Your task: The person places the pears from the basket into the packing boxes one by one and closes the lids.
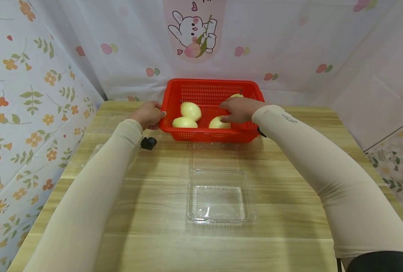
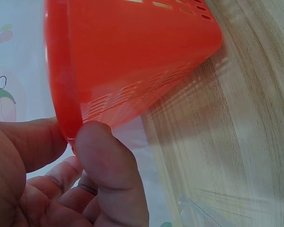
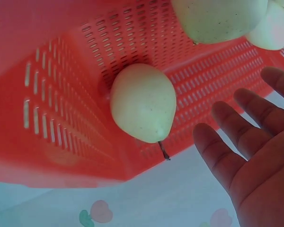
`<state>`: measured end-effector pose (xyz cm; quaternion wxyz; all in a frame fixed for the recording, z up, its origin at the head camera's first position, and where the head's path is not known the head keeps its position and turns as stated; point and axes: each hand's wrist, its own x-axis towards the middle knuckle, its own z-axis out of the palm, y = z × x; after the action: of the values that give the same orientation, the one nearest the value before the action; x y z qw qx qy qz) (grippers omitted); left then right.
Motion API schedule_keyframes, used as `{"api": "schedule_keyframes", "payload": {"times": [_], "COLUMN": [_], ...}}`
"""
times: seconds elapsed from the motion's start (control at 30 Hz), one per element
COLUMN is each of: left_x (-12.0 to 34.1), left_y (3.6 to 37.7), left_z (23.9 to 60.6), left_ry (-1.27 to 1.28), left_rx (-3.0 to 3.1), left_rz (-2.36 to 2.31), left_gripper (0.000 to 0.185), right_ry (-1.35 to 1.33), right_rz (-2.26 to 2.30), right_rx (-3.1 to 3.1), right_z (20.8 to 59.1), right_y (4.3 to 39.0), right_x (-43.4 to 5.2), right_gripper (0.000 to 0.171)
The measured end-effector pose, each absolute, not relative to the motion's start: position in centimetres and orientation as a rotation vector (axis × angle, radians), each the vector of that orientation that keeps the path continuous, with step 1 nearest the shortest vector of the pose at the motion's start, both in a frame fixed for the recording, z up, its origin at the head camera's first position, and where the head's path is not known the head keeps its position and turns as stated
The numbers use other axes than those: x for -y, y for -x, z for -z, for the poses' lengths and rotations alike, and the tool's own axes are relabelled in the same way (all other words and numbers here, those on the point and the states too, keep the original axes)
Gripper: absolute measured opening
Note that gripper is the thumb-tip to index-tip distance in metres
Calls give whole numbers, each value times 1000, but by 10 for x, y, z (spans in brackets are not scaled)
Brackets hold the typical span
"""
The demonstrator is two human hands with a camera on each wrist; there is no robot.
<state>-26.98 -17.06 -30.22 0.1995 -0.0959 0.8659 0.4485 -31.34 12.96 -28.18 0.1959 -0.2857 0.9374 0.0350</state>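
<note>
Gripping the left rim of the red basket (image 1: 211, 85), the left hand (image 1: 149, 115) pinches it w/ thumb (image 2: 109, 170) on the outer wall and another finger (image 2: 31, 142) on the other side of the rim; wrist view confirms the pinch. Small black object (image 1: 148, 143) sits on the wooden table (image 1: 147, 234) just below that hand. Basket stands at the far table edge, against the curtain backdrop (image 1: 289, 45) w/ a bunny print (image 1: 193, 32).

Inside basket, L to R: pear (image 1: 191, 110) at back-left, pear in front of it (image 1: 184, 122), third pear (image 1: 218, 123) centre-right, fourth pear (image 1: 236, 95) mostly hidden behind the right hand. Right hand (image 1: 237, 109) reaches over the basket interior, fingers extended and spread (image 3: 255, 127), grasping nothing; it's just above/next to the third pear, contact can't tell. Right wrist view shows a pear (image 3: 143, 102) w/ stem lying on the basket floor, near the fingertips but apart.

Clear plastic clamshell box (image 1: 220, 196) lies open near table centre, well apart from both hands, lid (image 1: 215, 156) flat toward the basket.
</note>
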Motion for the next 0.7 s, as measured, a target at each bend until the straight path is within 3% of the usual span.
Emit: {"api": "schedule_keyframes", "payload": {"times": [0.7], "left_x": [172], "left_y": [268], "left_z": [303], "left_ry": [251], "left_rx": [-2429], "left_rz": [-1262], "left_gripper": [40], "right_ry": [843], "right_rz": [-130], "right_rx": [-2539], "right_z": [283], "right_y": [324], "right_x": [-110], "right_gripper": [68]}}
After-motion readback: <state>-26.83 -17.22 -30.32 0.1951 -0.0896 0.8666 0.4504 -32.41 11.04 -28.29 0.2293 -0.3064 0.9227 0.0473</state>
